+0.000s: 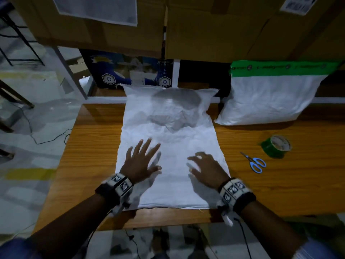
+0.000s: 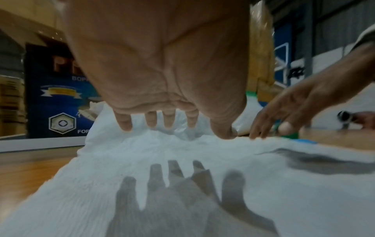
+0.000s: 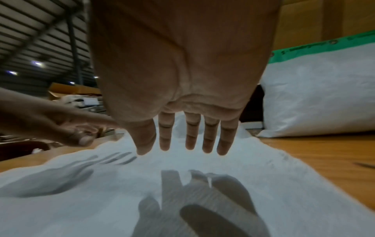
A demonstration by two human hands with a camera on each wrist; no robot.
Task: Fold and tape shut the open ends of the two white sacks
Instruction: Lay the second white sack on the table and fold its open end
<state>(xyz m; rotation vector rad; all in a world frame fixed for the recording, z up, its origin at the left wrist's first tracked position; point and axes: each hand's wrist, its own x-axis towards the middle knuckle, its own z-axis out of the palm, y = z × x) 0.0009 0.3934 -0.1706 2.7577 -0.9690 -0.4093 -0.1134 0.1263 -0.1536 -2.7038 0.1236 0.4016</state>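
Observation:
One white sack lies flat on the wooden table, bulging at its far end, its near edge by the table front. My left hand is spread over its near half, fingers straight and apart. My right hand is beside it, fingers relaxed. In the wrist views the left hand and the right hand hover just above the sack, casting shadows and holding nothing. The second white sack stands at the back right, with green tape across its top.
A green tape roll and blue-handled scissors lie on the table right of the flat sack. Large cardboard boxes and a blue printed box stand behind the table. Cables trail on the floor at the left.

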